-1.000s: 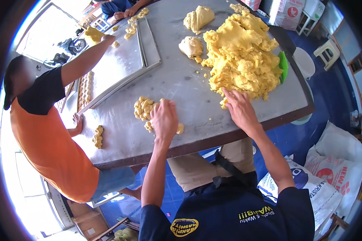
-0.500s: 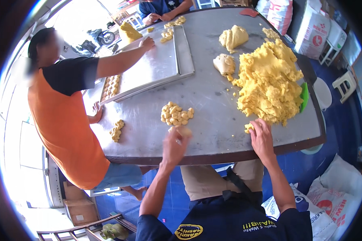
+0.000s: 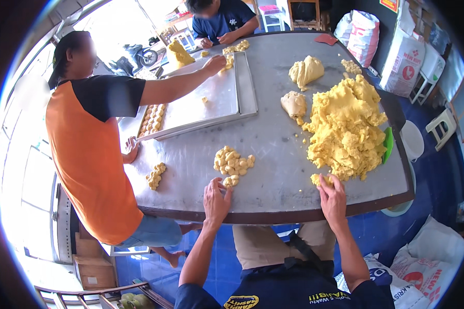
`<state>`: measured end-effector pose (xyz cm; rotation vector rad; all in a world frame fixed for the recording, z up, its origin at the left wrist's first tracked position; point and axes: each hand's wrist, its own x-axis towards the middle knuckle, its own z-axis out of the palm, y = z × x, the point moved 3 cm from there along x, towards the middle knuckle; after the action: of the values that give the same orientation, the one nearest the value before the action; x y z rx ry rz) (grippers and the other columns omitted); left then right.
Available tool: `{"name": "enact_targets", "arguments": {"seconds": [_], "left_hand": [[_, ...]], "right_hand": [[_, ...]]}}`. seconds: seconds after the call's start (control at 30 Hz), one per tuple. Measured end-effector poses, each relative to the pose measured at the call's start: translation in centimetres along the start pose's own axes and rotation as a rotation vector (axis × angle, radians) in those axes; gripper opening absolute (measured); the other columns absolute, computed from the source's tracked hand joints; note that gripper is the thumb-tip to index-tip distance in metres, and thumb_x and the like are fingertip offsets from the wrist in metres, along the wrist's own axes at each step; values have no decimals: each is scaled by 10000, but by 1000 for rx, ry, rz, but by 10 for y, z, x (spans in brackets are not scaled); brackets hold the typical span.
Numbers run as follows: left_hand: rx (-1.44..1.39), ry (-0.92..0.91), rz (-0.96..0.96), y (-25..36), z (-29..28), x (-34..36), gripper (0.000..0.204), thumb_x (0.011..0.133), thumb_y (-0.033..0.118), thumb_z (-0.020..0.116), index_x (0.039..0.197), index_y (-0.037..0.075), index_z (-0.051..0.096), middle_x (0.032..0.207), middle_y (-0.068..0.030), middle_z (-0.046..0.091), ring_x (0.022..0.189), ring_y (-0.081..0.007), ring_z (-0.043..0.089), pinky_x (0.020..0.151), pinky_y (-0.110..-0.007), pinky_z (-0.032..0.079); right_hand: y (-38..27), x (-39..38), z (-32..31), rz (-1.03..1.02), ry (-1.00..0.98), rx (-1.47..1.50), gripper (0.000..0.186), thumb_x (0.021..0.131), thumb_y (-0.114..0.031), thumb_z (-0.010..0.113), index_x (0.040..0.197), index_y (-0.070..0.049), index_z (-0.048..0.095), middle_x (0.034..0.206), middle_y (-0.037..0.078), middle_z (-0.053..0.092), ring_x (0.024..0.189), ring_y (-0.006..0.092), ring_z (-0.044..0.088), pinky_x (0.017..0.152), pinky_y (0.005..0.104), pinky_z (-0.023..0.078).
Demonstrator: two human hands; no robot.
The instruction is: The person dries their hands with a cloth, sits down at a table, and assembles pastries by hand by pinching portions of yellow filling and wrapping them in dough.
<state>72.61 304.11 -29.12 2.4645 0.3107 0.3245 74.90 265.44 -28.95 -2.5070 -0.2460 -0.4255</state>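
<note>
Head view, left hand: the left hand [image 3: 217, 200] rests at the near edge of the table [image 3: 273, 165], fingertips just beside a few small dough pieces [image 3: 231, 181]; thumb and fingers look slightly spread, but I cannot tell whether they pinch a piece.
Right hand: the right hand [image 3: 333, 201], farther right, touches a small yellow lump [image 3: 315, 179] with thumb and fingers; how firmly they close on it, I cannot tell.
Yellow mound: a large crumbly mound [image 3: 345, 129] lies on the right of the table, just beyond the lump.
Dough cluster: a heap of small pale pieces [image 3: 232, 160] sits beyond the left hand; another cluster [image 3: 155, 176] lies farther left.
Pale dough: two smooth lumps [image 3: 306, 72] lie left of the mound, toward the far side.
Green tool: a green scraper [image 3: 388, 145] stands against the mound's right side.
Tray: a metal tray [image 3: 185, 110] on the far left holds rows of balls [image 3: 152, 119].
Co-worker: a person in orange [image 3: 87, 159] reaches across the tray.
</note>
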Motion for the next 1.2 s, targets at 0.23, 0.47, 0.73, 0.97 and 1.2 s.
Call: {"name": "enact_targets", "arguments": {"seconds": [0.23, 0.47, 0.73, 0.97, 1.2], "left_hand": [[-247, 34, 23, 8, 8, 19, 209, 959, 119, 718, 1089, -10, 618, 948, -93, 683, 913, -222, 658, 801, -360, 528], [-1029, 33, -219, -10, 3, 45, 229, 1034, 111, 650, 1225, -15, 641, 984, -42, 672, 832, -89, 615, 740, -238, 519], [-846, 84, -231, -8, 23, 57, 207, 1042, 206, 666, 1094, 7, 643, 782, 13, 590, 626, -46, 496, 533, -219, 383], [-515, 124, -142, -13, 23, 56, 244, 1020, 235, 696, 1058, -3, 662, 799, -44, 642, 636, -68, 562, 539, -241, 427], [68, -127, 162, 22, 5, 24, 264, 944, 34, 551, 1159, 16, 702, 1138, -193, 701, 1054, -391, 666, 953, -493, 499]], "right_hand": [[10, 27, 14, -43, 52, 139, 482, 892, -98, 764, 1353, -10, 655, 1230, 188, 653, 1117, 390, 619, 992, 465, 487], [12, 30, 5, -119, 26, 98, 394, 837, -47, 749, 1230, -24, 736, 1099, 181, 694, 1003, 366, 633, 934, 429, 511], [11, 47, -12, -221, -232, -201, 418, 882, 9, 639, 1299, 31, 659, 988, 192, 627, 1031, 353, 595, 904, 452, 512], [14, -13, 2, -182, -7, -196, 477, 960, 14, 598, 1433, 32, 536, 1298, 244, 593, 1190, 391, 587, 1049, 455, 484], [16, 25, 7, -136, 54, -37, 348, 850, 49, 649, 1189, 11, 716, 1050, 173, 663, 1008, 338, 614, 925, 418, 492]]}}
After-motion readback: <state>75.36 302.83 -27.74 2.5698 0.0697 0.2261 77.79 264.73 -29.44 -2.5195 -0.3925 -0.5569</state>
